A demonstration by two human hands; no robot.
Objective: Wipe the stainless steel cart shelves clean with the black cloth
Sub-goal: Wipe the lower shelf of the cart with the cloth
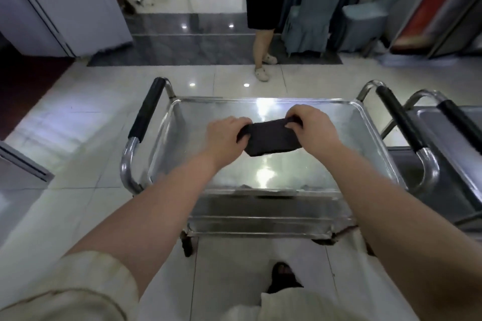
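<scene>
Together we grip the black cloth (271,139) at its two ends, left hand (226,138) and right hand (314,131) both curled round it, over the middle of the cart's top shelf (198,122); whether it touches the steel we cannot tell. A lower shelf (260,212) shows under the near edge, and a second cart (443,143) stands just beside the right edge.

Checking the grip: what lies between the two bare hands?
A folded black cloth, gripped at its ends by left hand and right hand; head view.
</scene>
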